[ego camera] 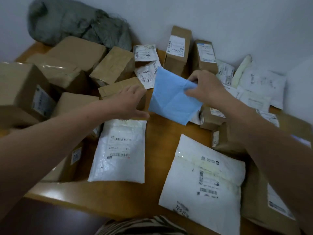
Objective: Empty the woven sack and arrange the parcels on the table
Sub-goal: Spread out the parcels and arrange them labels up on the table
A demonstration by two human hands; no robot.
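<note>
From the head camera, the right hand [205,87] pinches the upper right corner of a blue parcel [171,97], holding it tilted above the middle of the wooden worktop [152,192]. The left hand [130,102] reaches in at the parcel's nine o'clock, fingers spread wide, gripping nothing, just beside a small brown box [118,87]. The crumpled grey woven sack [76,22] lies against the wall at eleven o'clock. Brown cartons fill the ten o'clock side; two upright brown boxes [179,50] stand at twelve o'clock. White mailers [260,85] pile at two o'clock. Two larger white mailers, one [120,151] at six o'clock and one [203,182] at five, lie flat nearest the person.
</note>
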